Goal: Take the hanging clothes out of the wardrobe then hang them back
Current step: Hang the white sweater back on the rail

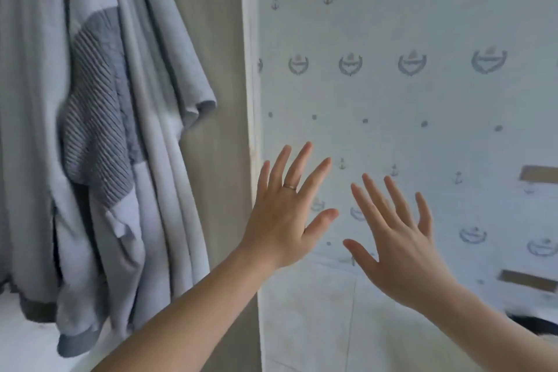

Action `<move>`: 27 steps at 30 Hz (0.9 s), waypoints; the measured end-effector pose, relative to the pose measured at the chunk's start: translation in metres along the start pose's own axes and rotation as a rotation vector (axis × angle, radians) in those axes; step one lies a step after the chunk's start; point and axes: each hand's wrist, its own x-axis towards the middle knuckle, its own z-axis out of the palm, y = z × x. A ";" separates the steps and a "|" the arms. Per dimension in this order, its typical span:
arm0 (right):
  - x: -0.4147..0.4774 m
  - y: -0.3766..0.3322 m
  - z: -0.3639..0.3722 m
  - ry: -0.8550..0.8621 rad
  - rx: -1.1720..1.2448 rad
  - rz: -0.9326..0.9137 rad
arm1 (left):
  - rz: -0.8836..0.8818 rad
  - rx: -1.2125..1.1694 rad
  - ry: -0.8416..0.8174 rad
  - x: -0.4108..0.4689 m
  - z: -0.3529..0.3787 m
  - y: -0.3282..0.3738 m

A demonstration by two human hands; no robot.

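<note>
Your two bare hands are raised in front of you, backs towards the camera, holding nothing. Your left hand (287, 217) has its fingers (297, 164) straight and spread wide, with a thin ring (290, 187) on one of them. Your right hand (404, 254), just beside it and slightly lower, is splayed the same way, its thumb pointing towards the left thumb; the two hands do not touch. Both forearms are bare and reach up from the bottom of the view.

Behind the hands is a pale patterned surface (422, 24) printed with small grey anchors, dots and crests; whether your hands touch it cannot be told. The hanging clothes (39, 100) are on the left of the view, well apart from both hands: light blue-grey garments falling in long folds, with a darker ribbed grey piece (96, 130) among them. Between the clothes and the patterned surface stands a beige wardrobe panel (217, 39) with a white front edge (252, 84). Your left hand overlaps that edge.
</note>
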 end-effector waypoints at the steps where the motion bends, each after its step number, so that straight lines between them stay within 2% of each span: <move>1: -0.022 0.015 0.007 -0.053 -0.010 0.043 | -0.008 -0.035 -0.051 -0.010 0.022 0.018; 10: -0.205 0.125 0.056 -0.338 -0.024 0.478 | -0.056 -0.263 -0.546 -0.083 0.189 0.163; 15: -0.280 0.175 0.076 -0.488 -0.030 0.780 | 0.010 -0.366 -0.793 -0.100 0.265 0.223; 22: -0.327 0.260 0.100 -0.611 -0.043 1.123 | 0.109 -0.499 -0.996 -0.075 0.382 0.292; 27: -0.326 0.327 0.108 -0.594 -0.056 1.375 | 0.235 -0.555 -1.120 -0.018 0.460 0.337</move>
